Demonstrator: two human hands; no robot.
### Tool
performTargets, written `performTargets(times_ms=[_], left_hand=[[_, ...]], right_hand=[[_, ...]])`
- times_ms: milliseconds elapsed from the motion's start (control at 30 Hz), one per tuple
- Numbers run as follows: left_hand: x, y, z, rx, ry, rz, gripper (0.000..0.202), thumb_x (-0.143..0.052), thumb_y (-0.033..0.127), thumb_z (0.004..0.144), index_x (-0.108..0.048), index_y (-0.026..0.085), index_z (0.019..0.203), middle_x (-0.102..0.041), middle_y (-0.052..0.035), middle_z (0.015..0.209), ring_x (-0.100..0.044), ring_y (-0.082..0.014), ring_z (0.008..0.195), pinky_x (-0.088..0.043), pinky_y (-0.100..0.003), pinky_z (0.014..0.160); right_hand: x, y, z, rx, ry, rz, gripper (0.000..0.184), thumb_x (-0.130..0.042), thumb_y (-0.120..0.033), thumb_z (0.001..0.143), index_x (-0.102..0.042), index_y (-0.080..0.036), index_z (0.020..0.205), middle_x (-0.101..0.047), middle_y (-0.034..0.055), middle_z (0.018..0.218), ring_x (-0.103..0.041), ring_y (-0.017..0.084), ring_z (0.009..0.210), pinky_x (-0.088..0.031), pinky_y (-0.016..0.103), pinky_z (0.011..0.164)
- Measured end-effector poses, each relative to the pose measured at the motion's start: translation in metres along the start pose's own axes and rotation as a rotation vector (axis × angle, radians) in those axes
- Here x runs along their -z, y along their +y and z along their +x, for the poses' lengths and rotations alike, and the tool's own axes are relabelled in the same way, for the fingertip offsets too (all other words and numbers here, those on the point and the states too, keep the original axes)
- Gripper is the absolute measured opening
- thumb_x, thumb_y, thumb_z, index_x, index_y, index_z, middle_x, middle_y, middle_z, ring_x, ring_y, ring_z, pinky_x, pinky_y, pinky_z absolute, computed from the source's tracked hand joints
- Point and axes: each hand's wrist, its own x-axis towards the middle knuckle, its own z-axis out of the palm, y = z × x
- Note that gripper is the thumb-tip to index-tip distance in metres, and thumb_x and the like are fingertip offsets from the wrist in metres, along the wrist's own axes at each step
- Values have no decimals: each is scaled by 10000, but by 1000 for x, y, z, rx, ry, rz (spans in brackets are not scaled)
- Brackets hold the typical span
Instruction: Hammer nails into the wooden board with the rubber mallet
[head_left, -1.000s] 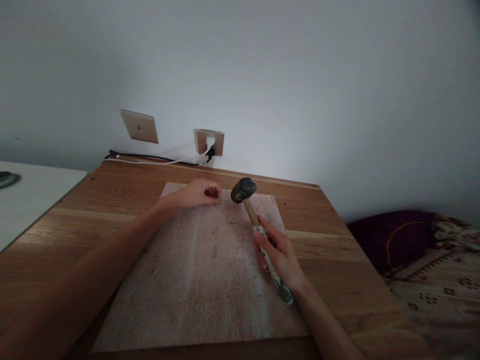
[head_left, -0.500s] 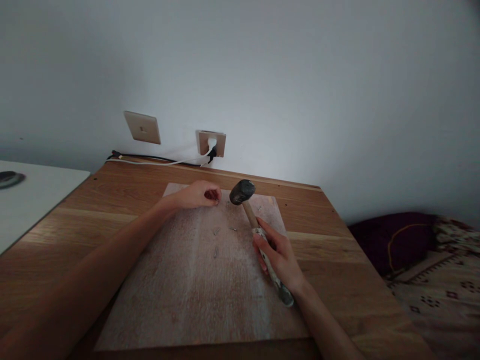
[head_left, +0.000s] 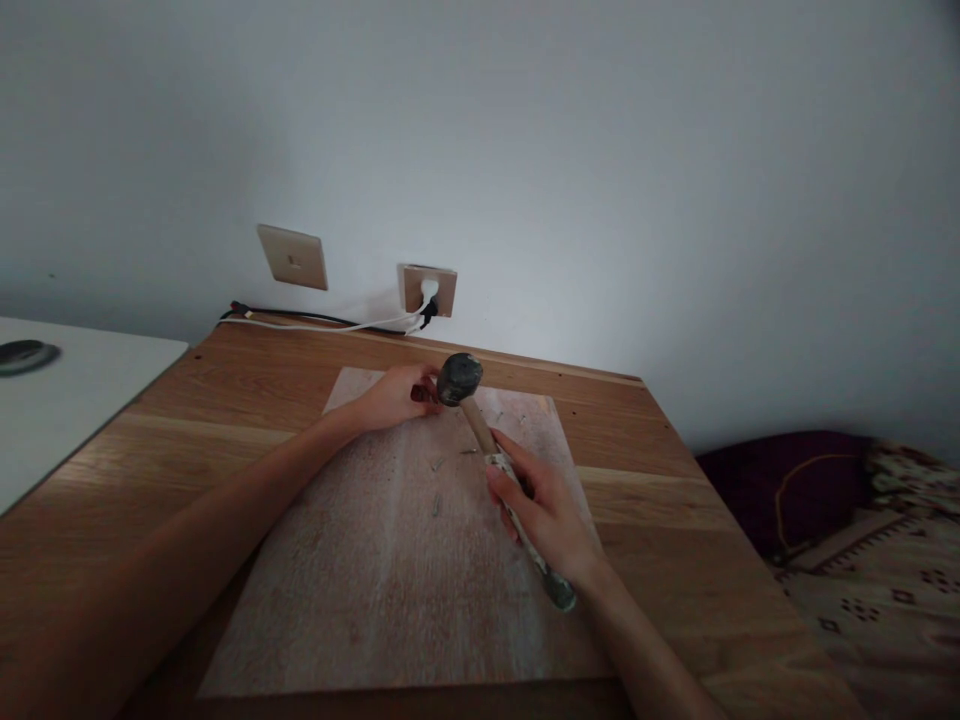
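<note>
A pale plywood board lies on a wooden table. My right hand is closed round the wooden handle of a hammer. Its dark head hangs right beside my left hand, near the board's far edge. My left hand's fingers are pinched together, seemingly on a small nail that is too small to make out. Several loose nails lie on the board between my hands.
On the wall behind are a blank plate and a socket with a white plug and cables trailing along the table's back edge. A white surface stands at the left. Patterned fabric lies low at the right.
The hammer head has swung left, from a gap away to right beside my left hand's fingertips. My right hand shifted left with it. My left hand stayed pinched in place.
</note>
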Motion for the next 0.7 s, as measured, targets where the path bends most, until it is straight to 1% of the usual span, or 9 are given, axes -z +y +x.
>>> performTargets(times_ms=[100,200,333,433,567,700], left_hand=[[-2,-1,1,4,25,40,469,-768,301,787,-680,157,1224,-796,-98,1087,-742,-247,954,-569,-358,859],[-2,0,2,9,45,69,475,-772,305,774,-683,148,1214,-797,-102,1087,-746,-252,949,-568,-360,864],[-1,2,1,2,2,18,504,-767,316,775,-667,143,1238,-805,-108,1068,-766,-257,939,-576,-358,859],[0,2,1,-15,-26,-16,531,-759,333,791,-659,153,1280,-807,-104,1052,-769,-264,942,-583,-363,848],[0,3,0,-29,-5,9,518,-771,306,789,-672,161,1276,-801,-100,1051,-756,-256,927,-581,-355,832],[0,3,0,-16,-4,39,506,-780,291,782,-681,164,1261,-795,-93,1054,-744,-245,912,-579,-347,823]], right_hand=[[-4,6,1,3,14,-47,696,-605,-548,989,-542,-159,1562,-608,-41,711,-505,88,409,-421,218,385],[-5,10,2,17,15,-49,716,-593,-561,995,-519,-159,1582,-608,-40,700,-505,96,413,-429,227,396],[-5,13,2,17,15,-58,712,-596,-579,997,-518,-191,1588,-600,-39,673,-502,107,423,-442,240,414],[-4,13,2,14,18,-110,691,-595,-576,999,-538,-201,1576,-609,-32,664,-517,116,422,-434,245,419],[-4,13,1,31,4,-143,679,-573,-567,1012,-543,-179,1569,-624,-27,670,-521,115,415,-436,245,421],[-3,15,0,39,13,-127,654,-581,-558,1015,-558,-198,1560,-643,-17,694,-527,112,416,-430,240,415]])
